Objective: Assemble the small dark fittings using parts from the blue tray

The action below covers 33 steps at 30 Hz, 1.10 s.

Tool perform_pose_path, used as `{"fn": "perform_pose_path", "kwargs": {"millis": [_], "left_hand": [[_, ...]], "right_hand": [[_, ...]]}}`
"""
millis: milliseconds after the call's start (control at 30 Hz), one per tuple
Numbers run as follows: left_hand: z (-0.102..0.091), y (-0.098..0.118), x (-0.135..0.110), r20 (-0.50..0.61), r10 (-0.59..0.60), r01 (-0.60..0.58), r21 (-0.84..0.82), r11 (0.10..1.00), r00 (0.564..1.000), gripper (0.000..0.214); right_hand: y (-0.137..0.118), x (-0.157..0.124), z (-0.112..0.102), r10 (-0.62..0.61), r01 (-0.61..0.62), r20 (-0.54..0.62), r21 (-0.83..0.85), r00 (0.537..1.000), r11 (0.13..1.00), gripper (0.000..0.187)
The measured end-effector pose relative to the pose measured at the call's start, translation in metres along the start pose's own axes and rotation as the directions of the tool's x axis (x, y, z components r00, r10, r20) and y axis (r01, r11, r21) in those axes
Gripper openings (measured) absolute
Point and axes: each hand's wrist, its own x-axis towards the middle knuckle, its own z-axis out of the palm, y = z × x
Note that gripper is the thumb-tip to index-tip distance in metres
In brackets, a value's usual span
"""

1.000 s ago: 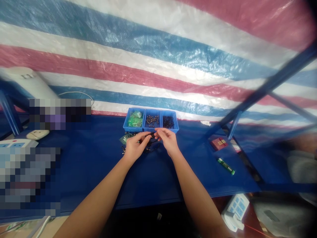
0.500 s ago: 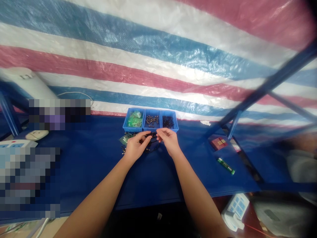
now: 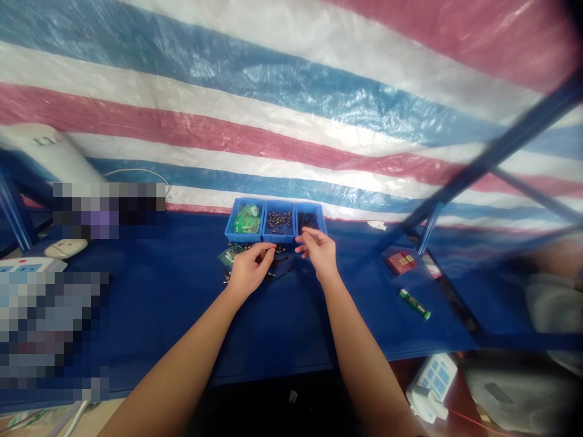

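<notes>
My left hand is closed in a pinch on a small dark part over a scatter of small dark parts on the blue table. My right hand hovers in front of the right-hand blue bin, which holds black pieces; its fingers are curled together, and I cannot make out what they hold. The middle blue bin holds dark metal parts. The left blue bin holds green boards. One green board lies on the table beside my left hand.
A red box and a green stick lie at the right. A slanted blue frame bar crosses the right side. A white power strip and a white mouse-like object sit at the left. A striped tarp hangs behind.
My right hand has moved away from my left hand, to the right and toward the right-hand bin. My left hand has stayed over the loose parts.
</notes>
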Motion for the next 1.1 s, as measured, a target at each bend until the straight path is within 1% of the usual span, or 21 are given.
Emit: {"fn": "perform_pose_path", "kwargs": {"millis": [67,133,167,200,233,333,467,567,667,767,833,1000,1100], "left_hand": [[0.0,0.0,0.0,-0.001,0.002,-0.002,0.001,1.0,1.0,0.028],[0.0,-0.001,0.0,0.002,0.004,-0.004,0.004,1.0,1.0,0.028],[0.0,-0.001,0.0,0.007,0.003,-0.003,0.003,1.0,1.0,0.028],[-0.001,-0.001,0.0,0.011,0.001,-0.001,0.001,1.0,1.0,0.028],[-0.001,-0.001,-0.001,0.015,-0.001,0.001,-0.002,1.0,1.0,0.028],[-0.001,-0.001,-0.001,0.017,0.0,0.0,-0.01,1.0,1.0,0.028],[-0.001,0.0,0.0,0.0,0.0,0.0,-0.016,1.0,1.0,0.026],[0.0,-0.001,-0.001,0.0,-0.008,0.008,-0.02,1.0,1.0,0.027],[0.0,-0.001,-0.001,0.011,-0.023,0.023,-0.014,1.0,1.0,0.027],[0.0,-0.001,-0.001,0.027,-0.041,0.041,-0.012,0.999,0.999,0.027],[0.0,-0.001,-0.001,0.024,-0.042,0.043,-0.01,0.999,0.999,0.027],[0.001,-0.002,-0.002,0.02,-0.038,0.038,0.004,0.999,0.999,0.028],[0.001,-0.003,-0.002,0.032,-0.046,0.046,0.004,0.999,0.998,0.028]], "right_hand": [[0.003,-0.001,0.0,-0.065,0.077,0.06,-0.22,0.996,0.973,0.027],[0.005,-0.002,-0.003,-0.134,0.186,0.15,-0.417,0.98,0.89,0.02],[0.005,-0.003,-0.005,-0.145,0.227,0.2,-0.488,0.969,0.843,0.017],[0.004,-0.003,-0.008,-0.133,0.253,0.251,-0.541,0.959,0.802,0.016],[0.002,-0.004,-0.011,-0.094,0.262,0.303,-0.579,0.948,0.772,0.015],[-0.006,-0.005,-0.021,0.055,0.239,0.398,-0.65,0.916,0.721,0.019],[-0.011,-0.007,-0.022,0.213,0.156,0.391,-0.724,0.895,0.672,0.022],[-0.008,-0.008,-0.017,0.255,0.138,0.37,-0.767,0.894,0.627,0.021],[-0.006,-0.008,-0.014,0.237,0.141,0.347,-0.783,0.907,0.606,0.019],[-0.004,-0.008,-0.012,0.215,0.159,0.366,-0.761,0.905,0.629,0.016],[-0.002,-0.008,-0.011,0.188,0.173,0.364,-0.758,0.912,0.629,0.014],[0.005,-0.008,-0.008,0.112,0.222,0.342,-0.793,0.933,0.568,0.005],[0.007,-0.008,-0.007,0.068,0.256,0.346,-0.799,0.936,0.544,0.006]]}}
